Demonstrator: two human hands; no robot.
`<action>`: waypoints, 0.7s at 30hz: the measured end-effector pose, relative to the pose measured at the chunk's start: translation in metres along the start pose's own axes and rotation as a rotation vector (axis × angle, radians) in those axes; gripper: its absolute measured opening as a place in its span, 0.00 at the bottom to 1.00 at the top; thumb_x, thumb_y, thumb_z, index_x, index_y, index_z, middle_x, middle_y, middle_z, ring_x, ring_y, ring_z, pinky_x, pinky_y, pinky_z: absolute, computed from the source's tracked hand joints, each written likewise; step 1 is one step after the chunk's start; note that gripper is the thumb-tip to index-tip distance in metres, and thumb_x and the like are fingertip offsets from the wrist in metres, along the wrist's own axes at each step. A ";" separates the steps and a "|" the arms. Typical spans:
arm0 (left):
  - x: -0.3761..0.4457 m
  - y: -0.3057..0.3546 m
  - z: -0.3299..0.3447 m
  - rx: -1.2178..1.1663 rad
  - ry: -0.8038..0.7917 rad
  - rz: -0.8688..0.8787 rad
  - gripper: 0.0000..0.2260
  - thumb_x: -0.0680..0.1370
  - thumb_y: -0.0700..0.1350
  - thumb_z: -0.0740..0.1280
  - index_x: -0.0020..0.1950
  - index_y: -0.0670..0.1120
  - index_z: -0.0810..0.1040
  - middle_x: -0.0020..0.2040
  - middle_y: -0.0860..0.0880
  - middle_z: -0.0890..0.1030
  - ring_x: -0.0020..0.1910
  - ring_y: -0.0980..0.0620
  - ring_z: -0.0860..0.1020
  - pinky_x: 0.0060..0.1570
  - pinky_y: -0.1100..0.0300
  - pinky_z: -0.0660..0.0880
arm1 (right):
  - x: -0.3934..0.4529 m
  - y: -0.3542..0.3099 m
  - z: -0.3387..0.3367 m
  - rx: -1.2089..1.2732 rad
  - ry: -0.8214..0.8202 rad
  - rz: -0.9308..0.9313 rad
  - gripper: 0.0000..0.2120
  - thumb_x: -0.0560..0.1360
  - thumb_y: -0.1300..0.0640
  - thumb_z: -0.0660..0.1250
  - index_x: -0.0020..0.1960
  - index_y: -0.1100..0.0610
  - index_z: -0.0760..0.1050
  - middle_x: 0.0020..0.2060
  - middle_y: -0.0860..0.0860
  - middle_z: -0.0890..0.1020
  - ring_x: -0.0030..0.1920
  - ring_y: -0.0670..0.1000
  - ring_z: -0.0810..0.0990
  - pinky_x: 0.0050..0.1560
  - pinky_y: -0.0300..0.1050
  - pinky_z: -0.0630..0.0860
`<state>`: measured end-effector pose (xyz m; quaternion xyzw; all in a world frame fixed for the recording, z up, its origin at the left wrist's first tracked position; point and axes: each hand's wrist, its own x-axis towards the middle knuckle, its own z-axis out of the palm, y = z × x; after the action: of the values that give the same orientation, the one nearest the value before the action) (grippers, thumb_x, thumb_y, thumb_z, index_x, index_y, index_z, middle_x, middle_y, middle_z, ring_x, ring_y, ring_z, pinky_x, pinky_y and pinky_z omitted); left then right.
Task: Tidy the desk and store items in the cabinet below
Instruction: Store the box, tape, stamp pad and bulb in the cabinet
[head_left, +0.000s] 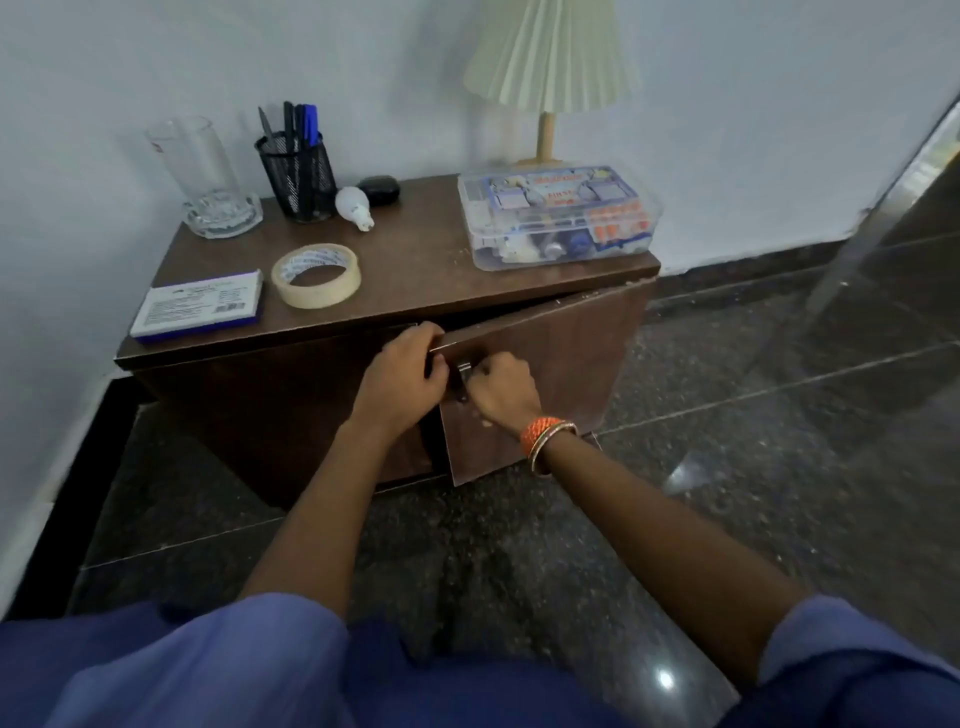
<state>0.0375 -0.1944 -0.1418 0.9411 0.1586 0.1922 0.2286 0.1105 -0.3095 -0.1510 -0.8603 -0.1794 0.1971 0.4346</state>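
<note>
A low brown cabinet stands against the wall. Its right door is swung partly open. My left hand grips the door's top left edge. My right hand pinches the small metal handle on the door's front. On top lie a roll of masking tape, a white and blue box, a white light bulb, a black case, a mesh pen holder with pens, and a clear plastic first-aid box.
A tall glass stands in a glass ashtray at the back left. A pleated lamp rises behind the plastic box. Dark polished floor spreads to the right and in front. My blue-clad knees fill the bottom.
</note>
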 end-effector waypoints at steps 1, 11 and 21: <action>0.001 0.003 -0.002 -0.067 0.031 -0.082 0.11 0.75 0.46 0.63 0.56 0.47 0.75 0.49 0.48 0.79 0.47 0.48 0.78 0.48 0.54 0.75 | -0.004 -0.001 -0.004 0.090 0.017 0.070 0.21 0.68 0.48 0.59 0.49 0.62 0.79 0.50 0.63 0.82 0.49 0.63 0.82 0.50 0.56 0.80; 0.005 0.026 -0.021 -0.650 -0.366 -0.507 0.12 0.73 0.35 0.57 0.43 0.39 0.80 0.47 0.40 0.80 0.39 0.47 0.78 0.34 0.58 0.76 | 0.017 -0.012 -0.050 0.535 0.260 0.380 0.58 0.65 0.52 0.72 0.75 0.60 0.30 0.73 0.66 0.58 0.69 0.66 0.67 0.64 0.59 0.71; 0.001 0.040 -0.003 -0.609 -0.494 -0.570 0.09 0.77 0.42 0.61 0.41 0.45 0.79 0.39 0.46 0.79 0.33 0.50 0.78 0.34 0.57 0.77 | 0.035 0.037 -0.055 0.631 0.125 0.322 0.67 0.52 0.47 0.72 0.71 0.44 0.23 0.73 0.59 0.62 0.67 0.65 0.69 0.56 0.71 0.72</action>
<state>0.0457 -0.2261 -0.1194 0.7679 0.2874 -0.0697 0.5682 0.1731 -0.3504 -0.1579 -0.7114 0.0551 0.2557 0.6523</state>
